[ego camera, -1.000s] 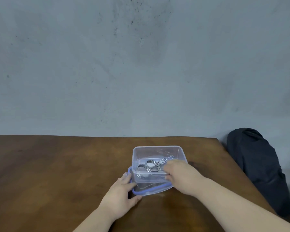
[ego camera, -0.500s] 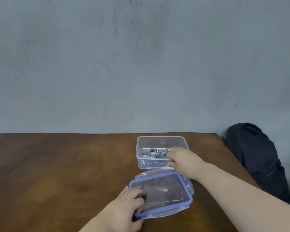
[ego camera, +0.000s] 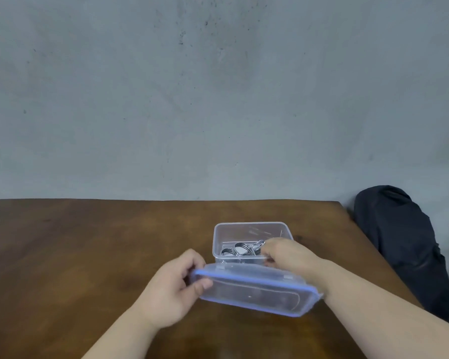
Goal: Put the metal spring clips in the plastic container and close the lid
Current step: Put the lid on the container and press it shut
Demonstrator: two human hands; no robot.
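Note:
A clear plastic container stands open on the brown wooden table, right of centre. Several metal spring clips lie inside it. My right hand rests on the container's near right corner, fingers curled over the rim. My left hand grips the left end of the clear lid with a blue rim. The lid is lifted off the table and tilted, just in front of the container and partly over my right wrist.
A dark bag or garment sits off the table's right edge. A grey wall runs behind the table's far edge. Bare wood spreads to the left of the container.
The container moved off the lid to the far side. My left hand slid the lid nearer, then lifted it off the table and tilted it. My right hand stayed on the container.

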